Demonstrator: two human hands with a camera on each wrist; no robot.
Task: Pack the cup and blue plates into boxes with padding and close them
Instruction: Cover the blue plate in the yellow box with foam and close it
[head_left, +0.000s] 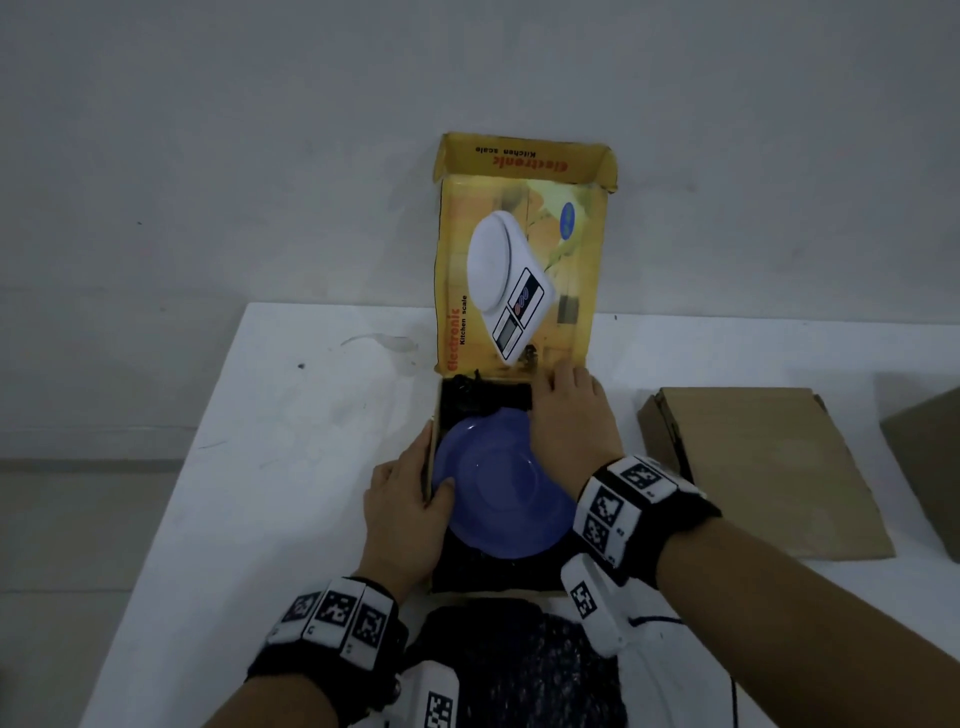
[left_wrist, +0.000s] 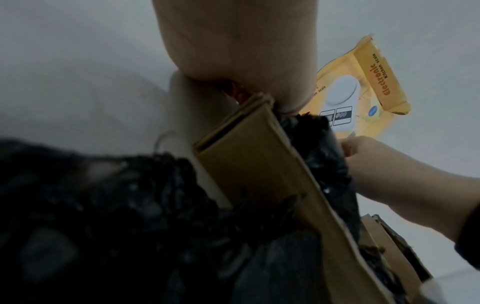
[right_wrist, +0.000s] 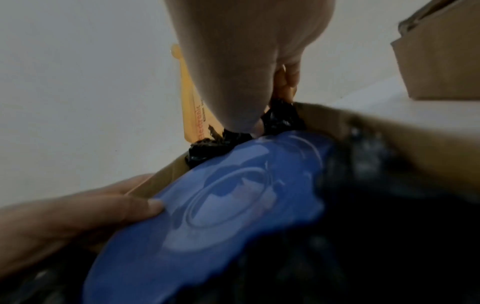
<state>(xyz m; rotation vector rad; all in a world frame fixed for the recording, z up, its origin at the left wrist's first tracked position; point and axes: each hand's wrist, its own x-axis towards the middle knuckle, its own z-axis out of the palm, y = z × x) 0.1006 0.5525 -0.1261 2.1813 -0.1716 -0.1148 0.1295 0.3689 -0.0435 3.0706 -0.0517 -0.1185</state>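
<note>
A blue plate (head_left: 498, 493) (right_wrist: 221, 205) lies tilted on black padding (head_left: 483, 397) (right_wrist: 283, 119) inside the open yellow kitchen-scale box (head_left: 519, 249), whose lid stands up against the wall. My left hand (head_left: 431, 467) grips the box's left wall (left_wrist: 259, 174), fingers outside and thumb (right_wrist: 153, 205) pressing the plate's rim. My right hand (head_left: 566, 395) (left_wrist: 363, 152) straddles the far right corner of the box, with the thumb down on the padding by the plate's far rim and the fingers at the base of the lid. No cup is in view.
A loose piece of black bubble padding (head_left: 519, 660) (left_wrist: 103, 216) lies at the table's front edge, below the box. A flat brown cardboard box (head_left: 769, 467) (right_wrist: 441, 61) sits to the right, another (head_left: 930, 457) at the far right. The white table (head_left: 260, 467) stretches left.
</note>
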